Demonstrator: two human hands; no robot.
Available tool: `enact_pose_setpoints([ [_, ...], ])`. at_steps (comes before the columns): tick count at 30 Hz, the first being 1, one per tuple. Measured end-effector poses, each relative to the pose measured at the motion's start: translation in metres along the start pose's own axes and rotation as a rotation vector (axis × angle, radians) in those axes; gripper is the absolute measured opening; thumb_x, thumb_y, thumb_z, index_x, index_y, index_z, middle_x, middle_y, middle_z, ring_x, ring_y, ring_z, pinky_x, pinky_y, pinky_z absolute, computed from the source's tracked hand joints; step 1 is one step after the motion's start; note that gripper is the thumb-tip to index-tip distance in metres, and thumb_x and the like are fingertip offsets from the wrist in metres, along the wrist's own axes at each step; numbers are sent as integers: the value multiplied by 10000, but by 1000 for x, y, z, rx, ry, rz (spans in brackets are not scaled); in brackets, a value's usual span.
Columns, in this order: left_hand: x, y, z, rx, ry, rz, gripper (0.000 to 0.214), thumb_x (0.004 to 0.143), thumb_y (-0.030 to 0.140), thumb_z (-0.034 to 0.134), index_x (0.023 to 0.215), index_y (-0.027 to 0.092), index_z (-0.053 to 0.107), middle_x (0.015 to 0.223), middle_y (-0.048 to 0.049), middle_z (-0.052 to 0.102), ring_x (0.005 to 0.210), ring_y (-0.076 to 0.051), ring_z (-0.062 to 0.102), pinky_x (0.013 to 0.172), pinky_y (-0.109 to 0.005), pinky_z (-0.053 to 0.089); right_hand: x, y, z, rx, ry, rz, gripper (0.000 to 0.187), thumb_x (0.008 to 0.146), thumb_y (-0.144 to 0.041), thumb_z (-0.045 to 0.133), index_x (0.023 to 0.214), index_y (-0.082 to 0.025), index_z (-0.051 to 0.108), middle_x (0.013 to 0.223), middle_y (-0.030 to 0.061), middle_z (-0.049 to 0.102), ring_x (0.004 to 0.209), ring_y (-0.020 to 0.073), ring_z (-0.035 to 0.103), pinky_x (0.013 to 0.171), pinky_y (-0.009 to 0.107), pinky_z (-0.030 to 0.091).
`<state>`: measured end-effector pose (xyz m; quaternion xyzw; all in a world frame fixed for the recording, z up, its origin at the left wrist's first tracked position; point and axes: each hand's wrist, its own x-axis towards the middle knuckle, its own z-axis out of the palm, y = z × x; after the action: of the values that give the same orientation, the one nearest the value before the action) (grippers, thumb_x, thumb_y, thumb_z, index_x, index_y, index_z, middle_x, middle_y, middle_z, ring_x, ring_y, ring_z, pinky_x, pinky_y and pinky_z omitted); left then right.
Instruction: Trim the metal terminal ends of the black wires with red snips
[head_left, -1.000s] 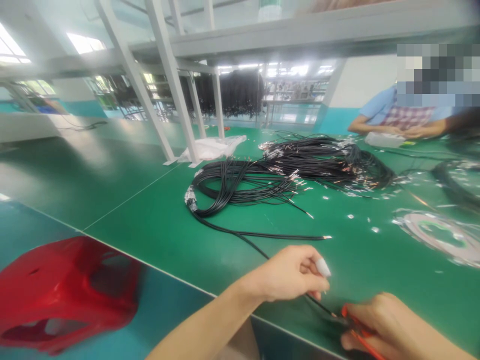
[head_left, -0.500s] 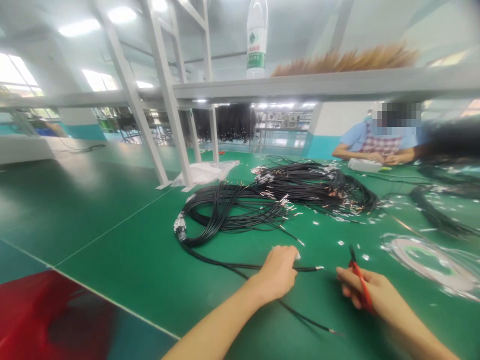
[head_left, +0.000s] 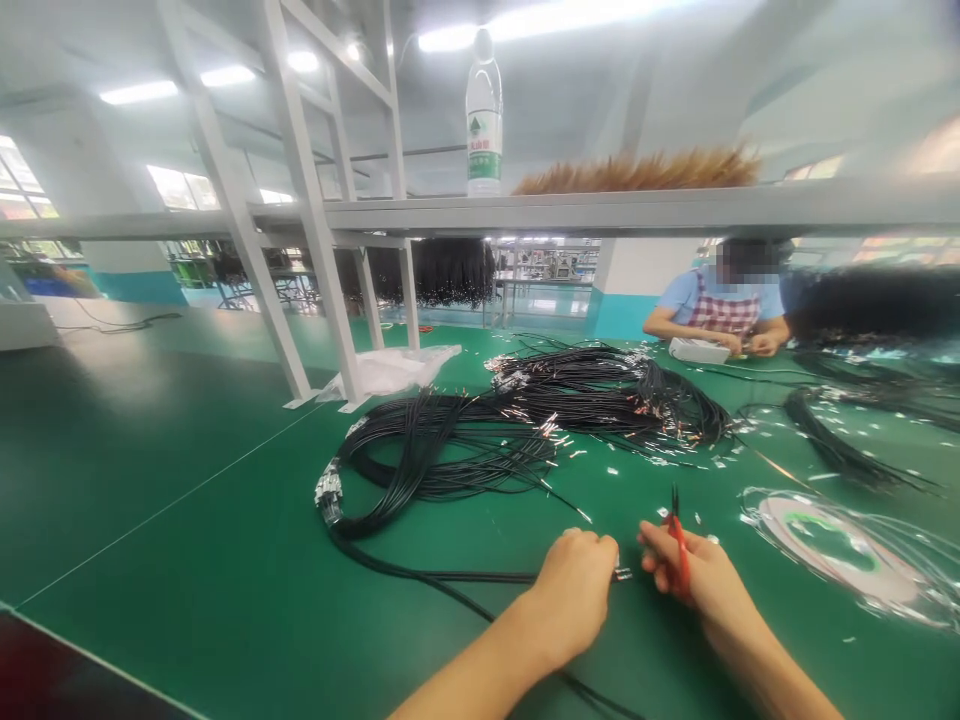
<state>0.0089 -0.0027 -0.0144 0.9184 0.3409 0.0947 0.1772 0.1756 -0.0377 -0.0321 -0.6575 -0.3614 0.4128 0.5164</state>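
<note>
My left hand [head_left: 576,592] is closed around black cables [head_left: 480,577] close to their stripped ends [head_left: 623,574], which poke out past the fingers. Just to its right, my right hand [head_left: 694,568] grips a pair of small scissors [head_left: 679,555] with red handles and dark blades pointing up and away. The blades touch no cable. From the held cables, the strand runs left to a looped bundle of black cables [head_left: 405,480] with pale connectors [head_left: 328,492] at its bend. A loose cable [head_left: 596,695] passes below my left wrist.
Behind lies a larger black cable heap [head_left: 600,390]. A white spool [head_left: 825,548] sits on the right among scattered scraps. A white-framed shelf [head_left: 600,212] carries a water bottle [head_left: 484,125]. Across the green table [head_left: 187,520], a person [head_left: 720,305] in a checked apron works beside a white box [head_left: 699,350].
My left hand has slid right along the cables, so less of their ends sticks out. My right hand has come nearer with the scissors. The camera view has shifted.
</note>
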Motion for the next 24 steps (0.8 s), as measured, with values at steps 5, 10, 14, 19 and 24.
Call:
enact_pose_setpoints([
  [5, -5, 0, -2, -130, 86, -48, 295, 784, 45, 407, 1017, 161, 546, 967, -97, 610, 908, -225, 542, 824, -334, 414, -4, 3, -7, -34, -56, 24, 452, 619, -599, 687, 570, -169, 559, 470, 2, 581, 360, 100, 443, 382, 211, 267],
  [10, -7, 0, -5, -404, 214, -100, 286, 807, 73, 413, 1039, 167, 551, 979, -66, 578, 845, -169, 534, 766, -277, 423, -9, 7, -8, -17, -139, 13, 451, 692, -606, 643, 642, -159, 612, 504, 10, 596, 367, 90, 399, 388, 211, 227],
  [14, -6, 2, -4, -538, 229, -121, 179, 796, 142, 492, 934, 161, 605, 927, -50, 584, 818, -152, 541, 747, -251, 420, -12, 7, -3, 62, -226, 3, 421, 701, -564, 680, 674, -149, 614, 492, 2, 574, 381, 84, 375, 399, 213, 189],
  [19, -7, 5, -10, -570, 138, -187, 202, 825, 235, 473, 724, 154, 628, 697, -23, 610, 673, -143, 537, 642, -243, 392, -22, -4, -1, 109, -312, -56, 356, 776, -512, 657, 759, -160, 605, 626, 6, 619, 454, 94, 446, 447, 229, 254],
  [24, -6, 3, -11, -670, 53, -215, 240, 813, 235, 444, 673, 148, 620, 576, 7, 579, 544, -111, 496, 556, -217, 358, -33, -17, -4, 47, -437, -56, 349, 807, -506, 624, 719, -172, 574, 600, -16, 592, 457, 93, 448, 472, 233, 279],
])
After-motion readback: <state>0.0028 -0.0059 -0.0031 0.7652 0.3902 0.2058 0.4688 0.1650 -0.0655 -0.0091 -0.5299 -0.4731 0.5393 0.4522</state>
